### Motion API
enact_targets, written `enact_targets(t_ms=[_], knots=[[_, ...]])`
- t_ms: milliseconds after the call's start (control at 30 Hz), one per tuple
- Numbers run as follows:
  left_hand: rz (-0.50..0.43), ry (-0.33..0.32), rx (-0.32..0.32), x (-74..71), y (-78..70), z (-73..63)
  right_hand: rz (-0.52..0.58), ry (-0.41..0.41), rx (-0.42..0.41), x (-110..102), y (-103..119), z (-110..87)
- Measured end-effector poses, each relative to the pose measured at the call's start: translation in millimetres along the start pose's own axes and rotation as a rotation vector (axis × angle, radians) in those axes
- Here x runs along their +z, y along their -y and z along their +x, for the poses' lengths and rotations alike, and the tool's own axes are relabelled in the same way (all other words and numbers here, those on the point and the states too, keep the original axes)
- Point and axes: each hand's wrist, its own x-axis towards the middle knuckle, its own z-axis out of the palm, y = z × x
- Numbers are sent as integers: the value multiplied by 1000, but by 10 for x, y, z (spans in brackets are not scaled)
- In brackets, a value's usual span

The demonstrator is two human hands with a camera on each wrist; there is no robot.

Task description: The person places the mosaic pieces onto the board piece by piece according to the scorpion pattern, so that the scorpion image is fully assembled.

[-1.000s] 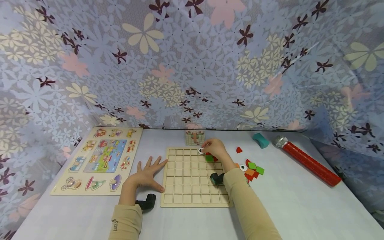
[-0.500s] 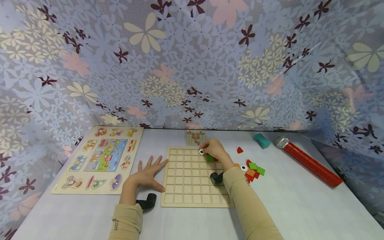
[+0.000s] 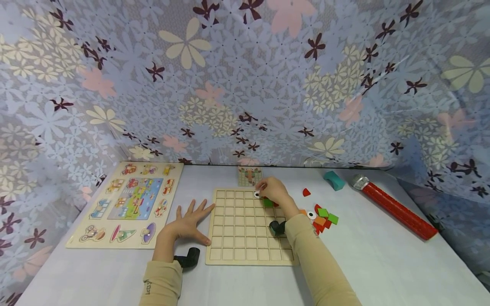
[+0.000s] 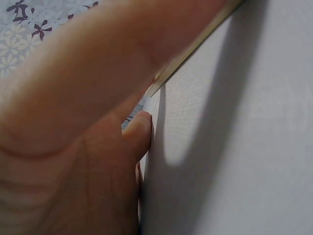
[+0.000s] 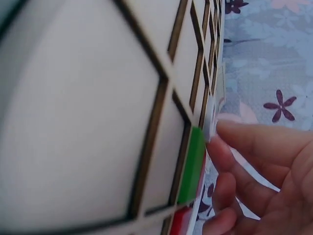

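Observation:
My right hand (image 3: 273,191) pinches a white tile with a black-and-white eye (image 3: 257,194) in the top row of the gridded wooden board (image 3: 239,230). In the right wrist view, thumb and index finger meet at the tile's white edge (image 5: 209,120). Right beside it lies a green tile (image 3: 268,202), with red showing past it, partly under the hand. My left hand (image 3: 187,223) is spread flat on the table, its thumb and index fingertips at the board's left edge. The left wrist view shows its thumb close beside the board's side.
A pattern card (image 3: 250,176) lies behind the board. Loose tiles (image 3: 319,222) in red, green and orange, one with an eye, lie to the right. Beyond are a teal block (image 3: 334,180) and a red microphone (image 3: 398,208). A picture puzzle (image 3: 86,238) lies at left.
The eye tile sits very slightly lower in the board's top row, the right fingers still on it. My left hand has stayed in place.

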Motion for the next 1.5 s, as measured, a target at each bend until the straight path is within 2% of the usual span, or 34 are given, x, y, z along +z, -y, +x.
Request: enact_targets(t_ms=[233,500,633,867,1133,1500], knots=[[24,-5,-9,17,-10,-1,96,-36,17,-68,-73,-77],[8,-11,-9,14,-9,-11,199,-48,19,-146,-169,-174],[8,-10,-11,18,-4,-10,210,-48,30,-164,-221,-201],[4,-14,-7,16,-24,-29,255,-59,101,-207,-344,-228],[6,-17,-8,4,-37,-35,234,-82,78,-309,-431,-348],[2,-16,0,-21,-55,-36,285,-131,104,-422,-620,-425]])
